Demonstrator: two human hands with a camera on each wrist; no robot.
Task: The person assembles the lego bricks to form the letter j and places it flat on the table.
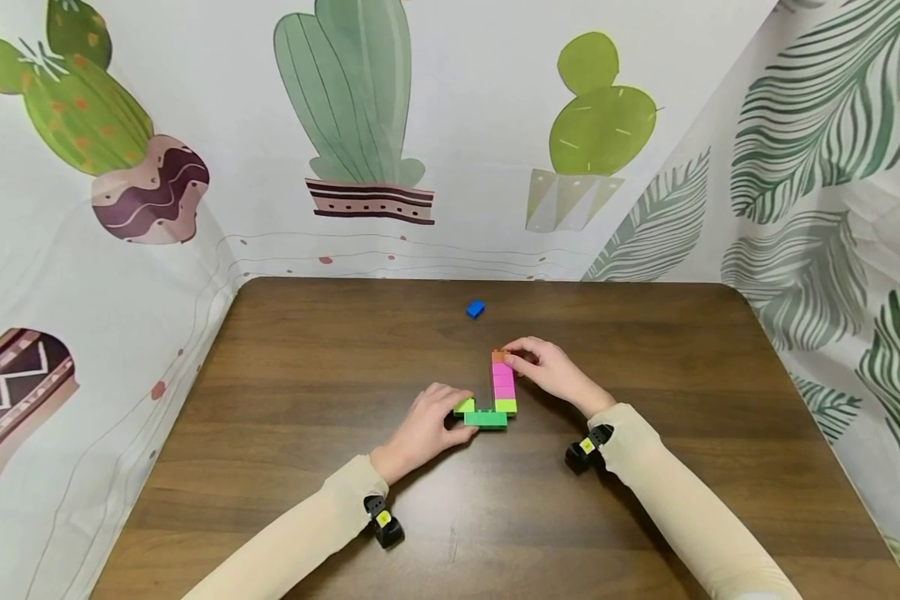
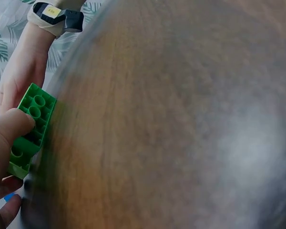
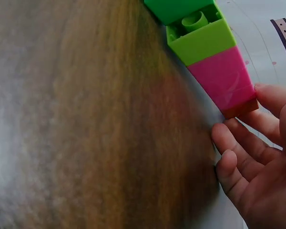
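A joined build of toy bricks is held between both hands near the middle of the table. Its base is a long green brick [image 1: 485, 420], with a lime brick [image 1: 465, 407] at its left end and another lime brick [image 1: 506, 407] at the right. Pink bricks [image 1: 503, 382] stack on the right lime one, capped by an orange brick [image 1: 499, 356]. My left hand [image 1: 429, 425] grips the left end, its thumb pressing the hollow underside of the green brick [image 2: 44, 107]. With thumb and fingers, my right hand [image 1: 551, 375] pinches the orange brick [image 3: 241, 109].
A loose blue brick [image 1: 476, 309] lies near the back edge of the brown wooden table [image 1: 330, 333]. Behind and beside the table hangs white cloth [image 1: 480, 108] printed with cacti and leaves. Each wrist wears a black camera [image 1: 384, 521].
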